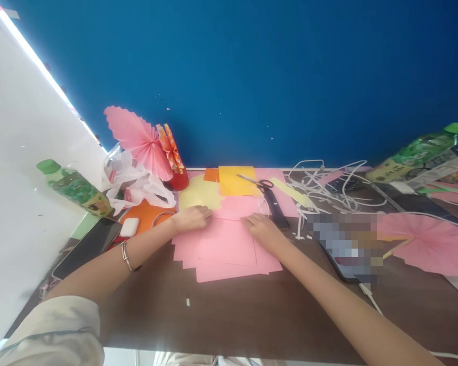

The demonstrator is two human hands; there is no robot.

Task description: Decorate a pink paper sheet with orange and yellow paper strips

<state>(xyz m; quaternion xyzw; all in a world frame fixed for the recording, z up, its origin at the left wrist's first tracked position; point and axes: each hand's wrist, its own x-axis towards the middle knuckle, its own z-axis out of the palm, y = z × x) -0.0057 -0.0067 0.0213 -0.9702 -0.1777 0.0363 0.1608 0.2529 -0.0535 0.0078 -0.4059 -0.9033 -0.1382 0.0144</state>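
Observation:
A sheet of pink paper (227,244) lies over a stack of other pink sheets on the brown desk. Along its far edge runs a narrow crease or folded strip. My left hand (194,217) grips the left end of that edge with curled fingers. At the other end, my right hand (260,230) has its fingers pressed together on the paper. Just beyond them lie yellow-green paper (198,194), an orange-yellow sheet (234,182) and black-handled scissors (265,183). The fingertips' undersides are hidden.
Green-capped bottles (74,185) stand or lean at both sides. A pink paper fan (139,140) rises behind a white plastic bag (137,185). To the right are tangled white cables (328,190), a phone (341,249) and another pink fan (435,244). A dark phone (89,246) lies left.

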